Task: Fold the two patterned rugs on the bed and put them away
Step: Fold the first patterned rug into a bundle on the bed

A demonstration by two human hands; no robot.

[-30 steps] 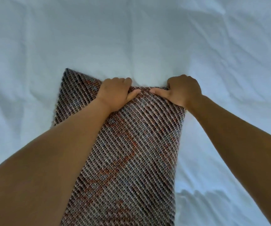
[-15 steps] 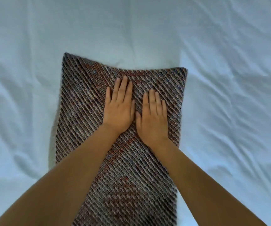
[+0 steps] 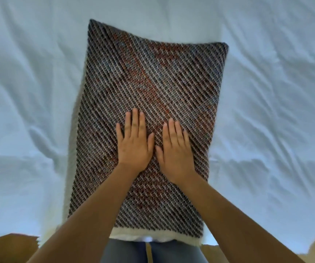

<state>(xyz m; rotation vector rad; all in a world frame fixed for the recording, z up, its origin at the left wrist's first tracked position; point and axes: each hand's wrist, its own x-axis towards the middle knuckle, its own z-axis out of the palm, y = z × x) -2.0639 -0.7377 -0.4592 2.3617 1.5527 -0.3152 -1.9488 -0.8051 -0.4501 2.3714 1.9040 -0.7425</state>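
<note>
One patterned rug lies folded on the bed, reaching to its near edge. The left hand and right hand press flat on it, fingers straight and together, gripping nothing. A second rug is not visible; the putting away seems not yet done.

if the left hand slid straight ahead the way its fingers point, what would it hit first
Nothing solid, it seems. The left hand lies flat on the folded rug; ahead is only more rug up to its far edge, then the white bedsheet.
</note>
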